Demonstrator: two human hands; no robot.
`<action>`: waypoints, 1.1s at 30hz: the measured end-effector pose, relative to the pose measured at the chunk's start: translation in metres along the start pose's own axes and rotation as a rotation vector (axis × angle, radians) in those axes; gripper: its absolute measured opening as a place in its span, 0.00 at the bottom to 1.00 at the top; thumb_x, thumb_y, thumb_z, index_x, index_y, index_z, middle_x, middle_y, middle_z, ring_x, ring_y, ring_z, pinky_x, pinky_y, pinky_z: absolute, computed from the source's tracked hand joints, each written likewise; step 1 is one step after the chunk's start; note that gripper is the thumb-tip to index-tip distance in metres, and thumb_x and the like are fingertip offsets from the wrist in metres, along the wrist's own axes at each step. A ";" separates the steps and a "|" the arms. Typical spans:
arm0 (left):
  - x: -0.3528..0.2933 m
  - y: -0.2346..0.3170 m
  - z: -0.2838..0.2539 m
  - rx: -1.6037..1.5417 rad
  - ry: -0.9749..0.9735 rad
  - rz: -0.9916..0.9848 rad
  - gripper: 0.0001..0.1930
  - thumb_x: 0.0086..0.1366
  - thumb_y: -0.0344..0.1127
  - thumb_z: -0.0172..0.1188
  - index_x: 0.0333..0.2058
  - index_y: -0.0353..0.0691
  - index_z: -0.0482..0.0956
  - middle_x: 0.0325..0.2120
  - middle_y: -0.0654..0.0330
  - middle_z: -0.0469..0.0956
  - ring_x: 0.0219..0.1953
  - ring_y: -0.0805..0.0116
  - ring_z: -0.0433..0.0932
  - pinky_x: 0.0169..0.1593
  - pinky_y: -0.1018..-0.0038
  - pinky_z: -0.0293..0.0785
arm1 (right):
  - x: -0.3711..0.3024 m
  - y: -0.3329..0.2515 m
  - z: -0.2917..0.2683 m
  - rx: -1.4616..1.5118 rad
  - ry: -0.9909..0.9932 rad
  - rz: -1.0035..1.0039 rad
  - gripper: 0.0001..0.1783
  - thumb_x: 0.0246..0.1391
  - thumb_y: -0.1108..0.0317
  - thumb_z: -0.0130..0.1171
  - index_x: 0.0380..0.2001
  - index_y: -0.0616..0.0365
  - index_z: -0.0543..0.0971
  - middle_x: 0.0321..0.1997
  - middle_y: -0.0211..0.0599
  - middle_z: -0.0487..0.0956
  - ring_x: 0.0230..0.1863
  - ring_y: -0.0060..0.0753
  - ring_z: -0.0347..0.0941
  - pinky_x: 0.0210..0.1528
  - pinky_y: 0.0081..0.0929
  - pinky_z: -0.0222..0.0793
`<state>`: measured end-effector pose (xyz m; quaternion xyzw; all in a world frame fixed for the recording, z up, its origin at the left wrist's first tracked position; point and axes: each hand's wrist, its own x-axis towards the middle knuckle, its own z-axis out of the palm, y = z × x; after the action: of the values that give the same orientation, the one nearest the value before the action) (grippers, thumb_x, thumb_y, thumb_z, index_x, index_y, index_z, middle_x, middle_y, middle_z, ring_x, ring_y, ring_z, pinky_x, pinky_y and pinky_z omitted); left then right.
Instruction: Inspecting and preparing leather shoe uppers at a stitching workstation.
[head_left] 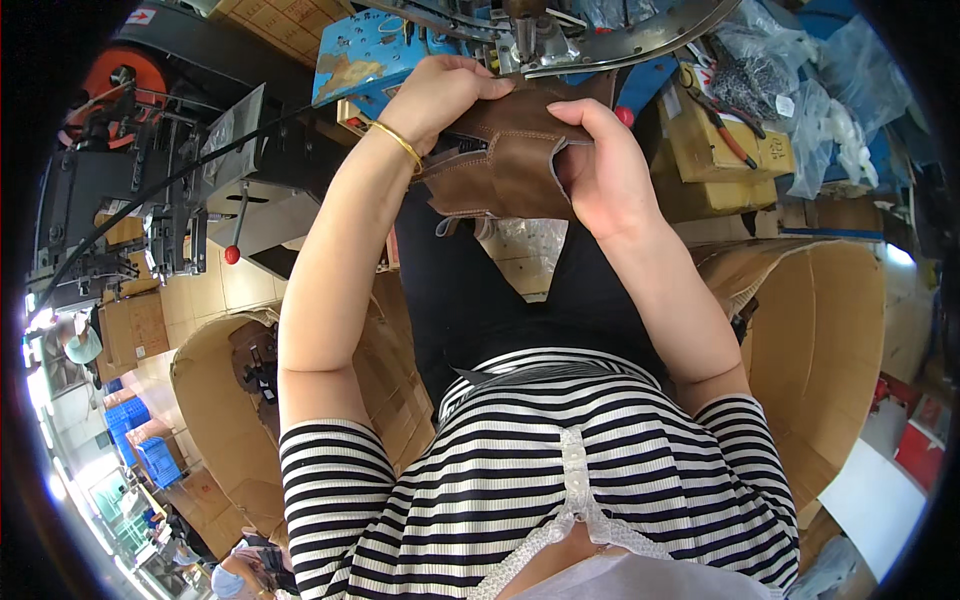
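Note:
A stitched brown leather piece (pixel 515 170), which looks like a shoe upper, is held up between my two hands below the metal head of a machine (pixel 524 40). My left hand (pixel 440 95) pinches its far left edge close to the machine, thumb on top and the other fingers mostly hidden. On the right side, my right hand (pixel 615 165) grips the piece with the thumb pressed on the leather; the rest of its fingers go behind or inside the fold, out of sight. Loose flaps hang at the near edge.
Right of the machine, orange-handled pliers (pixel 732 135) lie on a yellow carton (pixel 700 150) beside clear plastic bags (pixel 840 120). Large cardboard bins (pixel 225 420) flank me; brown pieces sit in the left one. A red-knobbed lever (pixel 232 254) juts from black machinery at left.

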<state>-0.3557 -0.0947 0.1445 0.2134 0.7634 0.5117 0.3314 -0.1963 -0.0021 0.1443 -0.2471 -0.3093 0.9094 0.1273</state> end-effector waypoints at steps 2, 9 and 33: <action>-0.002 0.004 0.001 -0.015 -0.016 -0.006 0.05 0.55 0.32 0.65 0.27 0.38 0.78 0.25 0.65 0.78 0.26 0.77 0.73 0.32 0.81 0.69 | 0.001 0.001 0.000 -0.004 0.006 -0.013 0.07 0.49 0.69 0.56 0.31 0.61 0.76 0.31 0.34 0.77 0.28 0.26 0.73 0.30 0.24 0.69; -0.002 0.000 0.001 -0.050 -0.006 0.037 0.13 0.52 0.32 0.67 0.33 0.31 0.78 0.28 0.56 0.78 0.31 0.69 0.75 0.37 0.75 0.71 | -0.003 0.005 0.003 0.000 0.068 -0.054 0.08 0.49 0.70 0.54 0.32 0.62 0.75 0.32 0.35 0.76 0.29 0.27 0.72 0.30 0.23 0.67; 0.004 0.006 -0.006 0.066 -0.047 0.066 0.08 0.54 0.32 0.65 0.32 0.35 0.81 0.28 0.61 0.80 0.30 0.75 0.77 0.36 0.79 0.73 | -0.006 0.028 0.023 0.026 0.038 -0.133 0.08 0.54 0.74 0.54 0.37 0.66 0.74 0.38 0.39 0.77 0.38 0.31 0.75 0.41 0.28 0.71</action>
<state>-0.3629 -0.0929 0.1506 0.2612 0.7644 0.4917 0.3252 -0.2054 -0.0377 0.1443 -0.2413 -0.3111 0.8980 0.1966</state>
